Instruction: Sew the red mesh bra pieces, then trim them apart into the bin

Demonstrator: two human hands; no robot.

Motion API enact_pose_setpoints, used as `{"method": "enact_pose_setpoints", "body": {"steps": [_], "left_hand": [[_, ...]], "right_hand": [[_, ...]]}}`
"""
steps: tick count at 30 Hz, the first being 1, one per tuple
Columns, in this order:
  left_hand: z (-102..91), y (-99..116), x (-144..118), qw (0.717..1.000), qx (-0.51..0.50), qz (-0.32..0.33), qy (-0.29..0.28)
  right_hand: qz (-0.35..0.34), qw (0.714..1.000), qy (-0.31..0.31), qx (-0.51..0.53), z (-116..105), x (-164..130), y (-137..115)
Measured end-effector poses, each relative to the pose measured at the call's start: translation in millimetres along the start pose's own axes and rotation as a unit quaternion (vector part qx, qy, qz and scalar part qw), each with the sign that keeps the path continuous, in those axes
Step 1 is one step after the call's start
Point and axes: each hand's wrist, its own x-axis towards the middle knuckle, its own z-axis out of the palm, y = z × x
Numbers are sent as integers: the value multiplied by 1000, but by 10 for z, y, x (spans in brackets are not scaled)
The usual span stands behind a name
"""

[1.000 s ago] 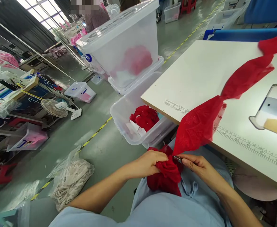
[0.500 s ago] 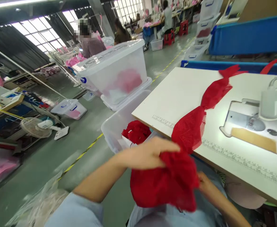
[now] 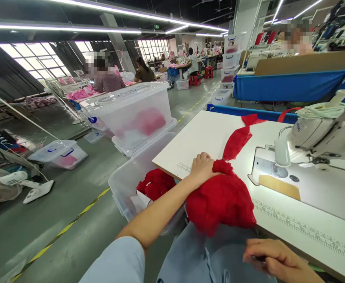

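Head view. The left hand (image 3: 202, 169) is closed over a bunch of red lace fabric (image 3: 221, 200), pressing it to the near edge of the pale, flat table (image 3: 196, 137). The soft, crumpled cloth hangs over that edge onto the lap; a twisted strip runs back across the tabletop. The right hand (image 3: 274, 259) rests low, curled, apart from the fabric; what it grips cannot be told. A white sewing machine (image 3: 320, 133) stands to the right. An open clear plastic bin (image 3: 122, 184) sits just left of the table, bare floor beyond.

bright ceiling strips, window glare left; edges bowed, right hand perhaps motion-blurred.
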Motion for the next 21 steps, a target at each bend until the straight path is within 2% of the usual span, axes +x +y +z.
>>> {"method": "enact_pose_setpoints", "body": {"steps": [3, 6, 10, 14, 21], "left_hand": [[9, -155, -620, 997, -16, 45, -62], [117, -390, -1252, 990, -23, 83, -108], [319, -666, -1811, 989, -3, 84, -122], [457, -754, -2031, 988, 1, 89, -126], [477, -719, -2096, 987, 35, 92, -123]], "right_hand": [[-36, 992, -7, 124, 108, 173, -147], [36, 983, 48, 171, 351, 416, -212], [133, 979, -18, 155, 619, 615, -140], [166, 977, -31, 130, 723, 669, -22], [133, 983, -55, 114, 798, 693, -56]]}}
